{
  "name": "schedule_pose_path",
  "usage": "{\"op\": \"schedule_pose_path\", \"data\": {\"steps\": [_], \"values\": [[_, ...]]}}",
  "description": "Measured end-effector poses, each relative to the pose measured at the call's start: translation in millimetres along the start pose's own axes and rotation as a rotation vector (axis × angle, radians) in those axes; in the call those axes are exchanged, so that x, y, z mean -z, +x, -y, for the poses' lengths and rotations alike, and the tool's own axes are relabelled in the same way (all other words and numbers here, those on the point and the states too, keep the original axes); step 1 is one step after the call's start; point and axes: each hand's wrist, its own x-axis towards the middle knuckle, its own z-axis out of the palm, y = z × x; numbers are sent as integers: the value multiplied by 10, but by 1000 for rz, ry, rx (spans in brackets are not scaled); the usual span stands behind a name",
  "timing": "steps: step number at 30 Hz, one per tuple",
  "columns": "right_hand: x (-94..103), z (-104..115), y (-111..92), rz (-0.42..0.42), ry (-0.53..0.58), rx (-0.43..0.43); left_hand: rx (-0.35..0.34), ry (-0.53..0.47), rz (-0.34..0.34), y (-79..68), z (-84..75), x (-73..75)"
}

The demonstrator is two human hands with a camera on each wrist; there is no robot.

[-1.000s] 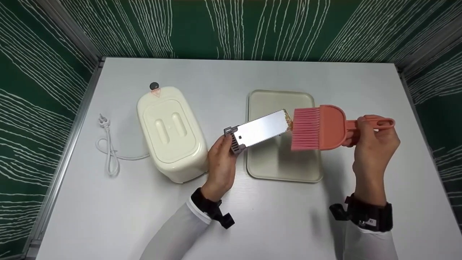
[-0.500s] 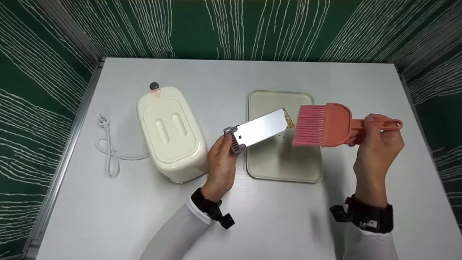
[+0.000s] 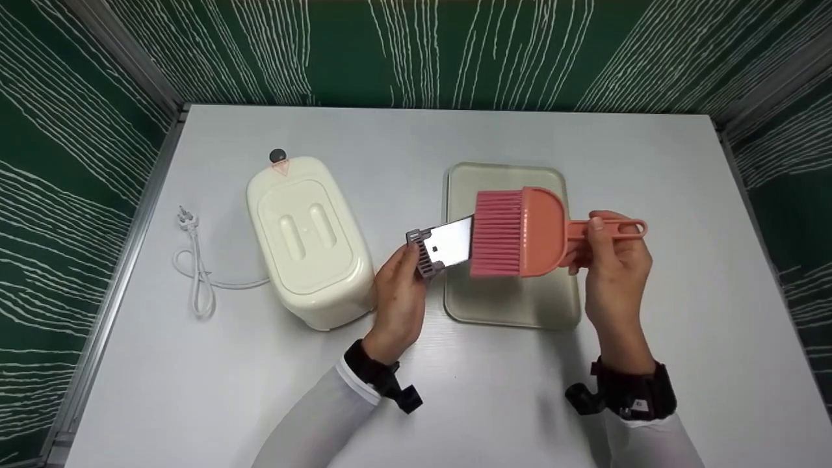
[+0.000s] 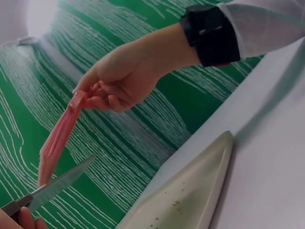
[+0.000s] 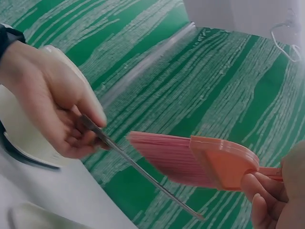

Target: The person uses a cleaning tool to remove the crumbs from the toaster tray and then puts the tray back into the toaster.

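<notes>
Left hand (image 3: pixel 398 296): held the plate (image 3: pixel 450 243) by its grey end.
Right hand (image 3: pixel 616 270): pinched the brush (image 3: pixel 545 232) by its handle.
Bristles: covered the plate's far part from above; firm contact could not be told.
Stroke: light sweeps toward the plate's free end, over the tray (image 3: pixel 513 312), seemed best.
Tray: lay beneath on the surface (image 3: pixel 364 149), crumbs (image 4: pixel 177 202) inside.
Toaster (image 3: pixel 304 234): stood near the left hand.
</notes>
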Motion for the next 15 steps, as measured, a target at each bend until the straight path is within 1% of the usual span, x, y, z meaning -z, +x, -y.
{"op": "schedule_pose_path", "data": {"steps": [4, 8, 11, 15], "values": [[-97, -55, -92, 116, -8, -18, 0, 4, 17, -13, 9, -3], [-148, -90, -150, 220, 19, -24, 0, 7, 13, -17, 20, 0], [-167, -106, -173, 264, 48, -38, 11, 16, 12, -19, 16, 2], [-173, -125, -182, 288, -3, -37, 22, 18, 12, -29, 8, -1]]}}
